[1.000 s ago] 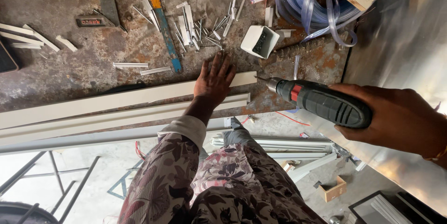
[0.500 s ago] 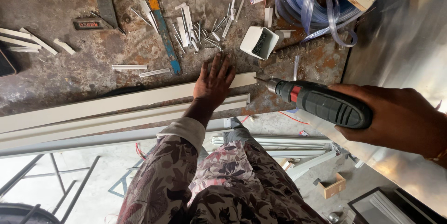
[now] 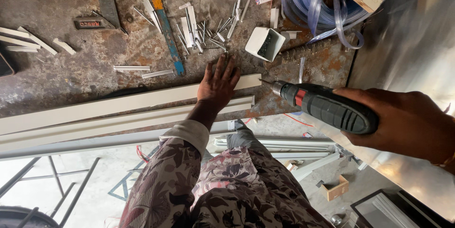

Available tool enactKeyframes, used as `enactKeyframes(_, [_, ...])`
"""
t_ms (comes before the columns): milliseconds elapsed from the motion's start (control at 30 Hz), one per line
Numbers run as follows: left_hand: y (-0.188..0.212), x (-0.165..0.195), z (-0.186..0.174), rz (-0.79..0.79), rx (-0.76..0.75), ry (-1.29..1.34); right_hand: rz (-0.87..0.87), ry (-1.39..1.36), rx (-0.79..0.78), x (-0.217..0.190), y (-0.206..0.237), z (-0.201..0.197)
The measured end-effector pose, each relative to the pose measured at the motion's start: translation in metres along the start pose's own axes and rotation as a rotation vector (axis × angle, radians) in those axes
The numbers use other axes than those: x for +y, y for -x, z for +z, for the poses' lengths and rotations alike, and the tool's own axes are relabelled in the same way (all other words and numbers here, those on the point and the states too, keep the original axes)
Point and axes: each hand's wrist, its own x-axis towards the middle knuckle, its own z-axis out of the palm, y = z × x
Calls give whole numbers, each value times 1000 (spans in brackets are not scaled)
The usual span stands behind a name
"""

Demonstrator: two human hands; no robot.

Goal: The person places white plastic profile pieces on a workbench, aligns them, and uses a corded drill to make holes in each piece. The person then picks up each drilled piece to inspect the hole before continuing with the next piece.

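My left hand (image 3: 219, 83) lies flat, fingers spread, on the right end of a long cream profile strip (image 3: 118, 105) that rests on a rusty metal worktable (image 3: 71, 67). A second cream strip (image 3: 109, 124) lies just below the first. My right hand (image 3: 407, 123) grips a black power drill (image 3: 327, 107) with a red band. The drill lies level and its bit points left at the end of the upper strip, close to my left fingers.
Loose screws and short white offcuts (image 3: 199, 29) lie scattered above my left hand, beside a small white box of screws (image 3: 265, 44). An orange and blue bar (image 3: 163, 19), coiled clear tubing (image 3: 317, 5), a shiny metal sheet (image 3: 412, 52) and the floor below the table edge are visible.
My left hand has slid slightly along the strip. The drill stays level in my right hand, pointing at the strip end.
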Motion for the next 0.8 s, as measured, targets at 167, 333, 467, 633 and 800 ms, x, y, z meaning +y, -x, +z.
enactKeyframes(167, [0, 0, 2, -5, 9, 24, -25, -19, 58, -5, 1, -3])
enactKeyframes(333, [-2, 0, 0, -6, -7, 25, -4, 48, -8, -6, -2, -4])
enactKeyframes(467, [0, -1, 0, 0, -16, 34, -16, 71, -18, -4, -5, 0])
enactKeyframes(633, [1, -2, 2, -4, 53, 21, -60, 188, -30, -1, -8, 3])
enactKeyframes(800, [1, -1, 6, -21, 115, 72, -101, 174, 26, -1, -6, 4])
